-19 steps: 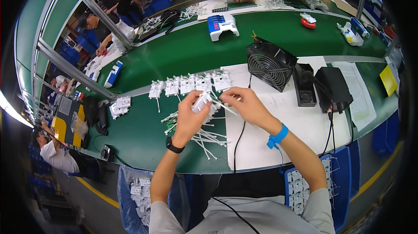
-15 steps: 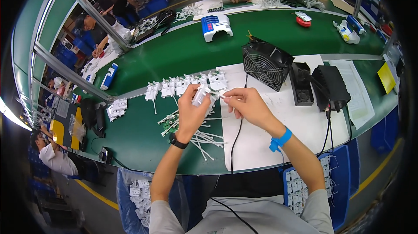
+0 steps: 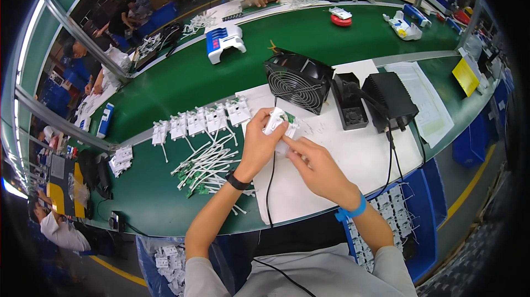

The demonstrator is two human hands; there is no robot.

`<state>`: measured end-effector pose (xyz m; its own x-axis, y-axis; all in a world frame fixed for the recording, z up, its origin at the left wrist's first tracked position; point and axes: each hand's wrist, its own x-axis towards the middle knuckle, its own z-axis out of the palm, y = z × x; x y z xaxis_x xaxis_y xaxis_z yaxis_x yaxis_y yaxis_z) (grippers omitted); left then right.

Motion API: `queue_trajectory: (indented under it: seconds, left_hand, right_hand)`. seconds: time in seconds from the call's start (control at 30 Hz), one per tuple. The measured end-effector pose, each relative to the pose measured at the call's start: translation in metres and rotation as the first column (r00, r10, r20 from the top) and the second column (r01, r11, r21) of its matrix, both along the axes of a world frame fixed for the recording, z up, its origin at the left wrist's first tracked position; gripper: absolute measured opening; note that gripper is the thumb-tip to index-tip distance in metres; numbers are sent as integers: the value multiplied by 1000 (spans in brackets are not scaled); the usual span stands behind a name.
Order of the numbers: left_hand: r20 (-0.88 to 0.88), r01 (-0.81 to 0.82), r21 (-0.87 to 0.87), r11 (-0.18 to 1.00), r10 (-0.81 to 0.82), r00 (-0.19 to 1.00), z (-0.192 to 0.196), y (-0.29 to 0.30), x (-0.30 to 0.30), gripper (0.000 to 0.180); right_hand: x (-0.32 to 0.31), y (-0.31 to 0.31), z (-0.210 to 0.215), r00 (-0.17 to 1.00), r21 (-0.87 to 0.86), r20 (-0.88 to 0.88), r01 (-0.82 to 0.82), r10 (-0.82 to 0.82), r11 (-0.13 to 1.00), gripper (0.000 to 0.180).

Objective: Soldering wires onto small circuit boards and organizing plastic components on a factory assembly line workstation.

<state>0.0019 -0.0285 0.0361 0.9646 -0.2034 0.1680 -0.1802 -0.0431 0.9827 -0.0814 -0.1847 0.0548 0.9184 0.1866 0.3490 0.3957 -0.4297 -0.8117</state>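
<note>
"So, L to R, using the square black fan w/ round wire grille (image 3: 301, 84) as ref. What've we got?"

"Far L of the fan: small stack of flat white plastic shells (image 3: 121, 160). Closer, L of fan: row of white plastic housings w/ thin leads (image 3: 196, 123). Near-L of fan: tangled heap of white cables w/ little green boards (image 3: 207, 161)."

"And the hands?"

"L hand (image 3: 258, 145), just near-L of fan: narrow, thumb & fingers pinching a small white plastic casing w/ green circuit board (image 3: 279, 119). So the casing's up in the air, on the near side of the fan, touching only hands AFAICT. R hand (image 3: 319, 169), near side of fan too: fingers bent in close at the casing's lower end. Gripping or just touching? Can't tell, fingertips overlap & blur."

"How'll it handle?"

"Prob. v. light. Shell looks stiff, maybe a bit slick; thin edges might crack if squeezed hard. Board's likely the fragile bit. I'd hold the shell by its outer side edges, fingertips off the board, min. pressure."

"R of fan?"

"Open-topped black holder (image 3: 349, 103), then a boxy black ribbed unit (image 3: 391, 98)."
</note>
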Motion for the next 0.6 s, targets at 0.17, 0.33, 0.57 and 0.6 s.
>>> queue_trajectory:
  seconds: [0.17,0.33,0.57,0.6]
  left_hand:
    - [-3,80,177,981,-81,997,-9,-3,1,34]
    - [-22,251,300,920,-256,966,-23,-17,2,40]
    - [21,234,349,908,-257,966,-39,-24,12,42]
    - [78,175,374,911,-218,973,-38,-22,12,43]
  right_hand:
    - [-9,-75,-34,909,491,-334,392,-248,777,29]
    - [47,-104,-35,834,500,-269,549,-483,669,31]
    - [69,-103,-21,672,306,23,700,-740,645,12]
    - [63,-102,-17,646,292,71,715,-760,635,12]
